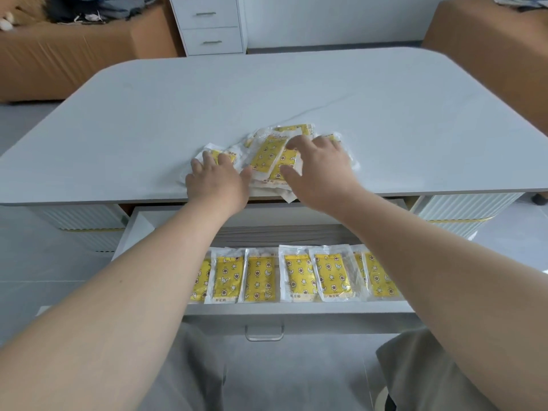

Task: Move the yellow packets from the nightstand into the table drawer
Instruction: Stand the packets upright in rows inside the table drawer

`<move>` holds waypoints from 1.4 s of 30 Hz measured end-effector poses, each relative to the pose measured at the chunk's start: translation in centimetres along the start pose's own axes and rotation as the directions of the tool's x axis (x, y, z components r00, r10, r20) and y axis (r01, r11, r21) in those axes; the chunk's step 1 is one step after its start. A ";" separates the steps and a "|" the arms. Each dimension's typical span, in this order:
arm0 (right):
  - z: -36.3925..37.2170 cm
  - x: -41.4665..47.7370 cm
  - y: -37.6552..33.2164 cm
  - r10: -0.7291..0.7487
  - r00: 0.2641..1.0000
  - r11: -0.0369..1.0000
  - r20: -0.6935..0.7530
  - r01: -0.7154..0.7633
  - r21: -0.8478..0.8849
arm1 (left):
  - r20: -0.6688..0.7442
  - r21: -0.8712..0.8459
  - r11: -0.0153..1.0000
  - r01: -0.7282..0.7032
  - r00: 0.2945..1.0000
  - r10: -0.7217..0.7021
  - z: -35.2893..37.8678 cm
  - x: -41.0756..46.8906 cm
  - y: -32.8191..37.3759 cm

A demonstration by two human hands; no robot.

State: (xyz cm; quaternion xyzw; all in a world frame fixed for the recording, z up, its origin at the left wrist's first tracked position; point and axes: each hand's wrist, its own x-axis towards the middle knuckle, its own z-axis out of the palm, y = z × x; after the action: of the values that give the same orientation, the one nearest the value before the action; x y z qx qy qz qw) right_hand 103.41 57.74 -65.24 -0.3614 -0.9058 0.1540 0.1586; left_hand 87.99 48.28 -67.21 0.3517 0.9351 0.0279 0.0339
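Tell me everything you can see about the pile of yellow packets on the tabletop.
The pile of packets is a loose heap of clear plastic sachets with yellow star-and-moon print, lying near the front edge of the table, above the open drawer. The left hand rests on its left side; the right hand covers its right.

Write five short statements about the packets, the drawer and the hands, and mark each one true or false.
1. The table drawer is pulled open. True.
2. A row of yellow packets lies side by side inside it. True.
3. Nobody touches the pile of packets on the tabletop. False: the left hand and the right hand are both on it.
4. The pile sits at the table's far edge. False: it lies near the front edge, above the drawer.
5. The white cabinet behind the table has its drawers pulled out. False: the drawers in view are shut.
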 end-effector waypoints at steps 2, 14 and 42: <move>1.0 0.2 -0.5 -0.041 0.998 0.987 0.051 0.049 -0.156 | 0.066 0.010 1.000 0.006 0.998 -0.007 0.1 0.0 -0.1; 3.2 0.8 -2.1 -0.077 0.988 0.939 0.136 0.117 -0.322 | 0.002 -0.042 0.989 0.140 0.990 -0.140 -1.0 -0.2 -1.2; 0.8 0.2 -3.0 0.259 0.963 0.712 0.076 -0.244 0.659 | -0.222 -0.788 0.616 -0.025 0.944 -0.246 -3.0 -1.6 -0.9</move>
State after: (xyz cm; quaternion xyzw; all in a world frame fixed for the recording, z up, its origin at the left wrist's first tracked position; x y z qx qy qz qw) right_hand 101.15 55.74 -64.72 -0.4029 -0.7325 0.4812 0.2639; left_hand 88.37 46.51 -64.26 0.2338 0.8429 0.4830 0.0385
